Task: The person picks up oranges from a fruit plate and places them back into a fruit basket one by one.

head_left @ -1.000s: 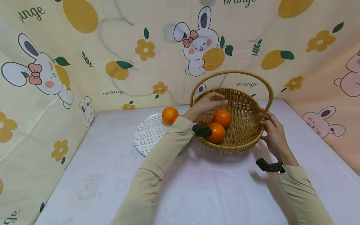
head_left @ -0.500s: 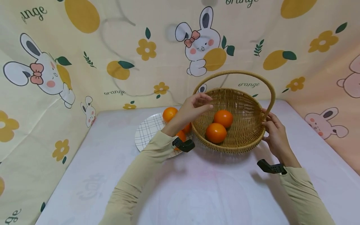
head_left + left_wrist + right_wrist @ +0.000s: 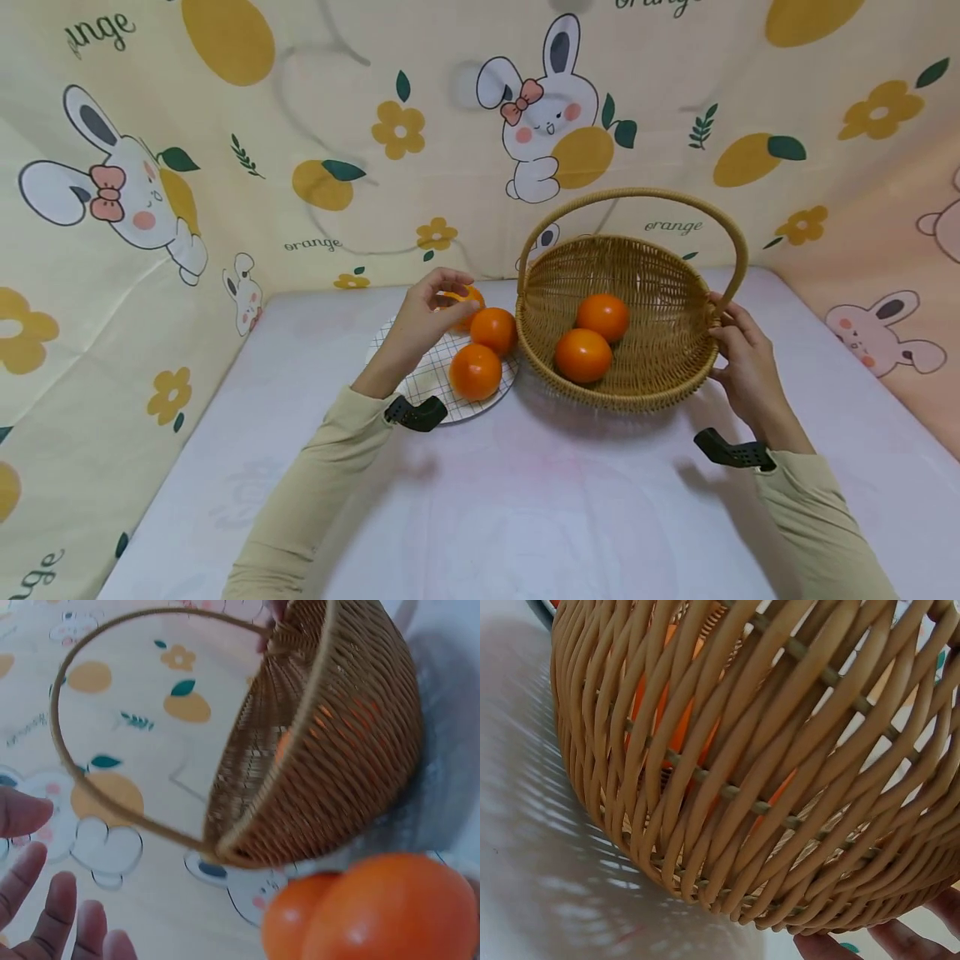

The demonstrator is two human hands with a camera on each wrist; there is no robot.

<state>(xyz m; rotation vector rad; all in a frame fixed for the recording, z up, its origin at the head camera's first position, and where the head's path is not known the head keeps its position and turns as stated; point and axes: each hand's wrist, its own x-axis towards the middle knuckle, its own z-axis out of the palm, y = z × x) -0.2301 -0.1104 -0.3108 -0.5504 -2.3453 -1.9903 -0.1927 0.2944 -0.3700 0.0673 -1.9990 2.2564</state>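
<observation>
Left hand (image 3: 420, 325), fingers curled round the rearmost orange (image 3: 463, 298) on the checked plate (image 3: 420, 379), left of centre frame. Right hand (image 3: 738, 358) grips the wicker basket (image 3: 637, 392) rim at the handle base, centre right. Advise a full-finger wrap before lifting, basket held steady. Gripped orange is mostly hidden (finger contact unclear); wrist views blurred.
</observation>
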